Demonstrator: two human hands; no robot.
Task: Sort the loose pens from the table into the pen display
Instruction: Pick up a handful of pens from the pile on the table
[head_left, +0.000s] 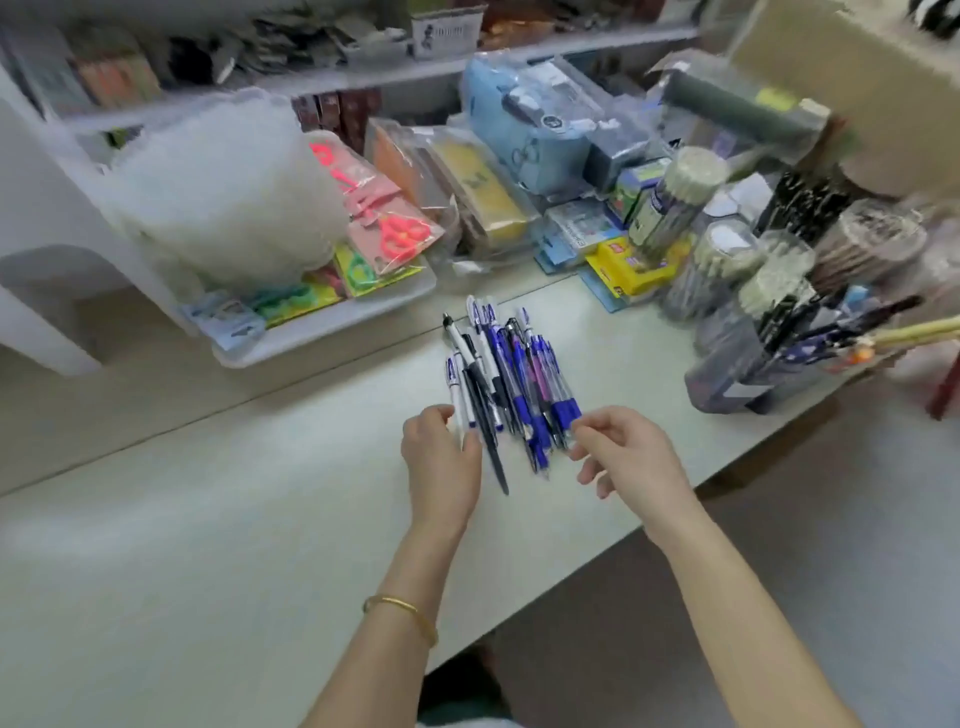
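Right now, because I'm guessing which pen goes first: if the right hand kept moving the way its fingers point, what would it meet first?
The right hand points at the blue pens; it would meet their near ends at the pile's right edge. Whether it already touches them is unclear.

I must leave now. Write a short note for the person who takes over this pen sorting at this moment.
Left hand pinches a white pen at the left edge of the pen pile.
Right hand: fingertips at a blue pen's end; grip unclear.
Pen display stands right of the pile, some pens in it.
Done: no pen lifted yet. Left: the whole pile.
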